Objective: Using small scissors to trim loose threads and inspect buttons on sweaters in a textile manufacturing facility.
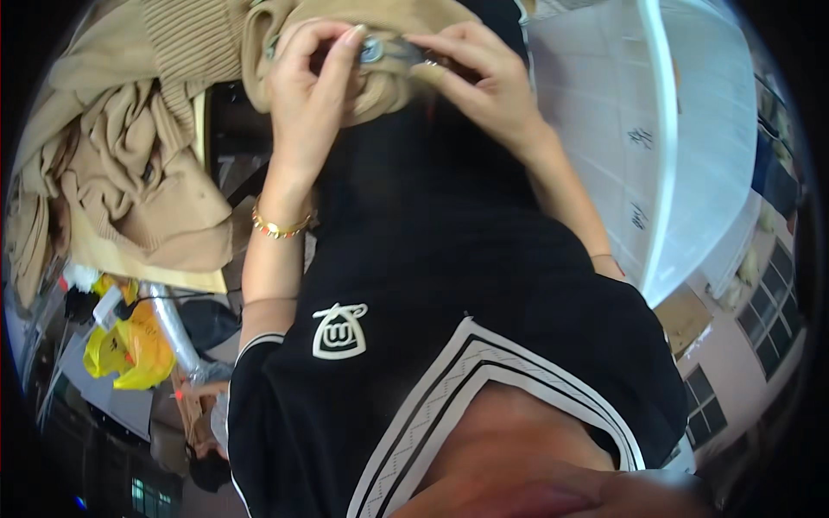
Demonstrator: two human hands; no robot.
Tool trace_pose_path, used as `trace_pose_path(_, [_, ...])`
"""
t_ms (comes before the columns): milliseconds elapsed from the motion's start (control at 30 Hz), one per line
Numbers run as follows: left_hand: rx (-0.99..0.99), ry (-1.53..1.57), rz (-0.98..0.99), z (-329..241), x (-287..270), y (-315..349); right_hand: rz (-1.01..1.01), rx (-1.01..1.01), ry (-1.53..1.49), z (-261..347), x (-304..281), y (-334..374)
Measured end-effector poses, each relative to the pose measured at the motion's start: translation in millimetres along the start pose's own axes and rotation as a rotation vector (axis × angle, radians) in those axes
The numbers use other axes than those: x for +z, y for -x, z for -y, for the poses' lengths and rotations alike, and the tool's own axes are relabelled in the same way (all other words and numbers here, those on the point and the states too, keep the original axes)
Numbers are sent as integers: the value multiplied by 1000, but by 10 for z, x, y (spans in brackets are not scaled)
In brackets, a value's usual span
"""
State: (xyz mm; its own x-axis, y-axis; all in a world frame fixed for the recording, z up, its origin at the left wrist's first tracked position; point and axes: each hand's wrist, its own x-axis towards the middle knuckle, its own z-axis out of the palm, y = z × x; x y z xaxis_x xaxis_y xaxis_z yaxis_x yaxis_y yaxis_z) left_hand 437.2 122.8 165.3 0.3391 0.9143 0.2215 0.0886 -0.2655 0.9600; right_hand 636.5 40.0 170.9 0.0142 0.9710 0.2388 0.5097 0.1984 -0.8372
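A tan knit garment (389, 95) lies bunched over my lap at the top of the head view. My left hand (306, 82) is closed on its cloth, thumb and forefinger pinching beside a grey-blue round button (371, 49). Across from it, my right hand (488, 73) has its thumb and fingers brought together on a small dark, metallic-looking tool (413, 53). The tool's tip points toward the button; its exact kind is blurred. Part of the cloth is hidden behind my fingers.
More tan knitwear (138, 173) is heaped on a pale board (186, 278) at the left. Below that hang yellow plastic bags (134, 350). A large translucent white plastic bin (661, 147) stands close by my right arm. Another person (207, 462) shows at the lower left.
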Motion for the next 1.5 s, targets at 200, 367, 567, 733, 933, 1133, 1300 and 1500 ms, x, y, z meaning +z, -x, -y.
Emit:
trace_pose_path(200, [-139, 148, 6, -39, 18, 46, -21, -206, 144, 143, -16, -198])
trace_pose_path(367, [-27, 99, -38, 40, 43, 5, -9, -149, 259, 123, 48, -292])
trace_pose_path(567, [106, -65, -111, 21, 29, -20, -136, -435, 48, -60, 90, -338])
trace_pose_path(733, [408, -582, -31, 17, -15, 139, -28, 150, -81, 35, -143, -210])
trace_pose_path(933, [392, -571, -98, 126, -8, 144, 1, -75, -43, 32, -137, -217])
trace_pose_path(1133, [319, -412, -104, 105, -9, 113, -203, -557, -191, -408, 98, -320])
trace_pose_path(1300, [304, -399, -129, 132, -18, 137, -185, -507, -197, -363, 108, -397])
trace_pose_path(1500, [311, -397, -139, 158, -31, 118, -77, -280, -63, -113, -14, -343])
